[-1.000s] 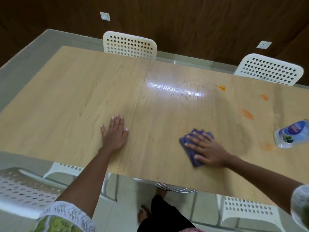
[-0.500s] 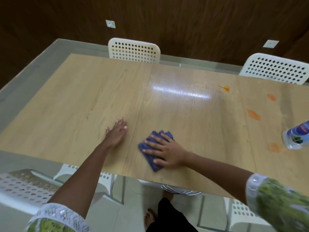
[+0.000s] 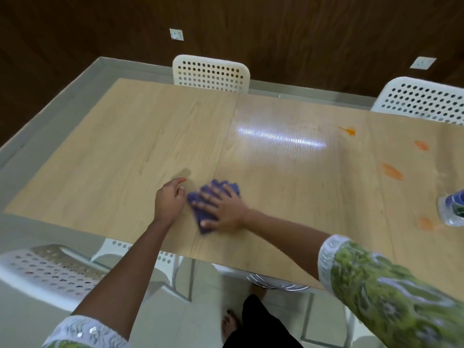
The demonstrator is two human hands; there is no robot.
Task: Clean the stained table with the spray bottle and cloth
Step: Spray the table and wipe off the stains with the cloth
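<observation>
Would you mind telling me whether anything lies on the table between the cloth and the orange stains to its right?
Nothing visible: bare tabletop runs from the cloth to the stains. The spray bottle stands beyond them.

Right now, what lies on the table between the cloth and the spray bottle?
In the head view, only bare wood of the table lies between the cloth under the right hand and the spray bottle; the orange stains sit beside that stretch.
</observation>
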